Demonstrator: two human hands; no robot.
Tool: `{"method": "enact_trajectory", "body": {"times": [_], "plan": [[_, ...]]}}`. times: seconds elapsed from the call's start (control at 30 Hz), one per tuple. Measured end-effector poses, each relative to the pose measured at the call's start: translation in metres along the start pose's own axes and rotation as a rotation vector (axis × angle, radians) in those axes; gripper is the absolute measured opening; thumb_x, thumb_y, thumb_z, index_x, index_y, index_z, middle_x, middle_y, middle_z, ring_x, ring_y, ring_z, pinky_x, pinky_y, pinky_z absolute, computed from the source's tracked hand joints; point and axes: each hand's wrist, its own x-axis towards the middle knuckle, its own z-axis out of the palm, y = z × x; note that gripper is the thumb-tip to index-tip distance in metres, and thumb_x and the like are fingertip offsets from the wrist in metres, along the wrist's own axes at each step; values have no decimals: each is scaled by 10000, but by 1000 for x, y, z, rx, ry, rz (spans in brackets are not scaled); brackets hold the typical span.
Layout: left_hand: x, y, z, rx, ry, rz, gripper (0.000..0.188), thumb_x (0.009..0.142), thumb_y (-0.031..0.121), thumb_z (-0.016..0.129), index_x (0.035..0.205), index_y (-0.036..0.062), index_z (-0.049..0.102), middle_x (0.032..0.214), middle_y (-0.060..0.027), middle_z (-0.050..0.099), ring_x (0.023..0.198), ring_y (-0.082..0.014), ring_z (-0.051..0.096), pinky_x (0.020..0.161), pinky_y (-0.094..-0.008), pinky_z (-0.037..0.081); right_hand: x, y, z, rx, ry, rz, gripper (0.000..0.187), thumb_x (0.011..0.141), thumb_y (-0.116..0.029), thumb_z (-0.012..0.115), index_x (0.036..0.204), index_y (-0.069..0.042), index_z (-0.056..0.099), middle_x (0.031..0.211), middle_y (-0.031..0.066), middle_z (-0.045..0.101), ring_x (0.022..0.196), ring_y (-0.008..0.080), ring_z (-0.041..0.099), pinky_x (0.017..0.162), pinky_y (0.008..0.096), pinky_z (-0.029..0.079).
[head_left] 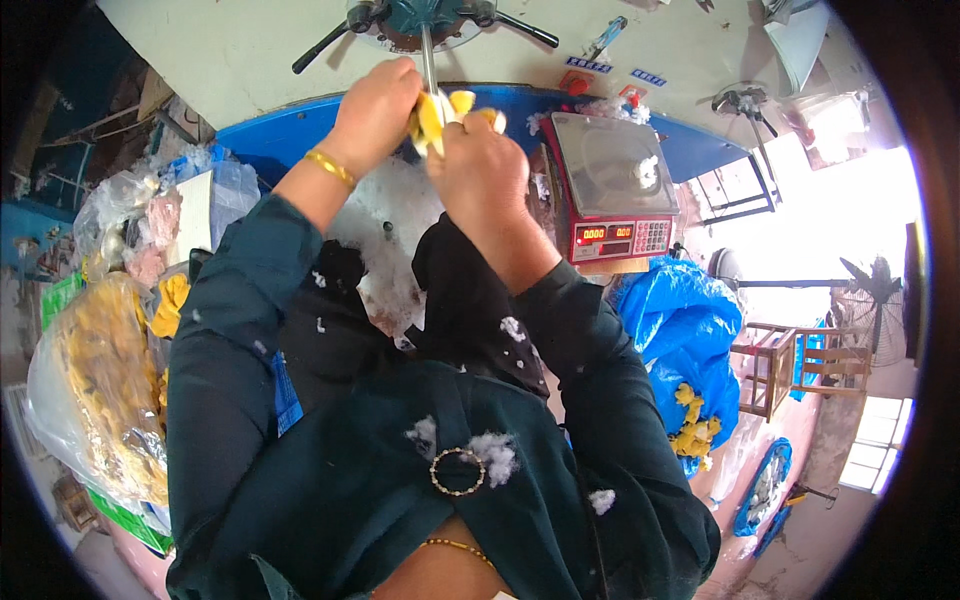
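My left hand (372,108) and my right hand (484,168) are both closed on a small yellow and white plush piece (431,122). It sits around or against the end of a thin metal tube (428,62), and my hands hide just how the two meet. The tube comes out of a dark machine head (425,14) with black handles on a pale panel. White fluff lies below my hands and clings to my dark clothes.
Right of my hands stands a red electronic scale (618,190). Below it, a blue plastic bag (685,330) holds yellow plush pieces (694,430). At the left is a clear bag (95,390) of yellow plush. Wooden stools (770,370) and a fan (880,300) stand at far right.
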Motion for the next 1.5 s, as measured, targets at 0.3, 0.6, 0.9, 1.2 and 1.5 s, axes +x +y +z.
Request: {"method": "enact_trajectory", "body": {"times": [0.3, 0.6, 0.9, 1.2, 1.5], "plan": [[19, 25, -43, -96, -218, -467, 342, 837, 352, 665, 731, 31, 610, 705, -122, 623, 672, -319, 599, 606, -395, 476, 10, 7, 7, 260, -189, 212, 361, 798, -403, 648, 764, -45, 669, 715, 150, 639, 702, 348, 637, 616, 430, 495], [10, -11, 17, -700, -178, -486, 295, 810, 274, 654, 697, 2, 630, 619, -137, 613, 552, -230, 593, 552, -354, 461, 6, 24, -41, 1115, -856, 244, 308, 865, -310, 653, 827, -12, 584, 751, 111, 688, 560, 176, 647, 477, 267, 468], [31, -11, 6, -431, -174, -414, 240, 796, 224, 652, 674, 26, 593, 628, -142, 591, 589, -318, 571, 567, -396, 453, 11, 28, -18, 693, -313, 310, 348, 772, -336, 734, 818, 0, 655, 667, 110, 640, 554, 225, 608, 528, 338, 450], [6, 35, -15, -396, -205, -472, 220, 828, 169, 649, 687, 22, 567, 613, -135, 555, 529, -254, 502, 523, -339, 413, 10, 19, -7, 576, -283, 344, 376, 650, -362, 789, 674, -32, 608, 624, 142, 588, 594, 331, 591, 537, 393, 448], [0, 45, -22, -287, -265, -410, 241, 869, 241, 615, 788, 23, 554, 695, -151, 580, 663, -348, 554, 576, -407, 422, 2, 39, -4, 613, -278, 246, 276, 638, -258, 747, 718, -20, 632, 624, 139, 582, 587, 291, 585, 558, 357, 452]]}}
